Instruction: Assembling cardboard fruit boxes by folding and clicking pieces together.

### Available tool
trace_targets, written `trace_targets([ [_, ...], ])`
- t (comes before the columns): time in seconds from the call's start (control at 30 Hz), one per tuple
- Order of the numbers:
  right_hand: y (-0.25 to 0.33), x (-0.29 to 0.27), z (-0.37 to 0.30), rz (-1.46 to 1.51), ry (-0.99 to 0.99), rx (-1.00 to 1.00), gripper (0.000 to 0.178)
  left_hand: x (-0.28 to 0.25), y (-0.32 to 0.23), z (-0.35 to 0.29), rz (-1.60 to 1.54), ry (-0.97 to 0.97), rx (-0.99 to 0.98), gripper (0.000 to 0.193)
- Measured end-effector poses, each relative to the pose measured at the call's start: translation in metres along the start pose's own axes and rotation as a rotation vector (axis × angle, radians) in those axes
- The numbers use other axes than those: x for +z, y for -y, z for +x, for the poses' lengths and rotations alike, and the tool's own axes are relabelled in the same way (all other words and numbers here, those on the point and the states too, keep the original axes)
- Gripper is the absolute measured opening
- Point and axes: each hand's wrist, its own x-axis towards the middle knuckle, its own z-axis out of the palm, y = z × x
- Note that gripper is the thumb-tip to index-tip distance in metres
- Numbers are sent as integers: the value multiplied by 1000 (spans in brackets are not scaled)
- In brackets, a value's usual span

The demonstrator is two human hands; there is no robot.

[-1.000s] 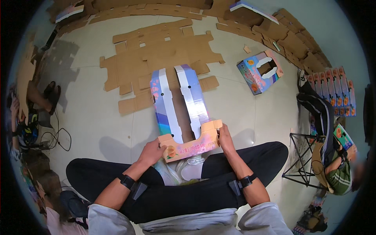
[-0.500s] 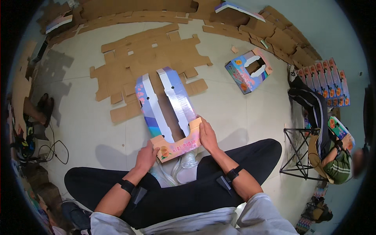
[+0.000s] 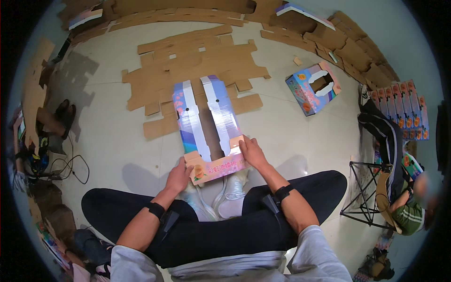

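Observation:
Between my knees, above my shoes, I hold a printed cardboard fruit box (image 3: 219,170), blue and purple with a peach-coloured near end showing fruit and blossoms. Its two long top flaps, each with a white strip, leave a lengthwise slot between them that shows brown card inside. My left hand (image 3: 179,175) grips the near left corner, thumb on the printed end. At the near right corner, my right hand (image 3: 252,152) has its fingers closed around the edge of the end panel. The fingertips beneath the box are hidden.
Flattened brown cardboard (image 3: 197,70) lies on the floor beyond the box. A finished-looking carton (image 3: 314,88) stands at the far right. A co-worker (image 3: 408,214) sits at right by a folding stool (image 3: 366,192) and stacked cartons (image 3: 399,105). Cables (image 3: 77,164) lie at left.
The view has shifted, so the surroundings appear farther right. Both hands keep their hold on the box, whose near end now tilts up more and shows its printed face more fully.

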Motion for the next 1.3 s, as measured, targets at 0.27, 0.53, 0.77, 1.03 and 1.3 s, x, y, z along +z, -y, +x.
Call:
trace_targets([
  [0.27,14,31,-18,709,160,69,67,-4,13,12,34,-231,-72,64],
  [0.53,65,22,-122,917,893,576,85,-13,2,6,74,-416,-132,75],
  [0.77,56,49,-151,1192,855,745,57,-28,-20,9,122,-471,234,65],
  [1.03,47,56,-141,1127,906,733,64,-23,-13,14,402,-369,142,84],
  [1.3,53,51,-135,1300,735,844,52,-23,-17,20,432,-336,122,75],
])
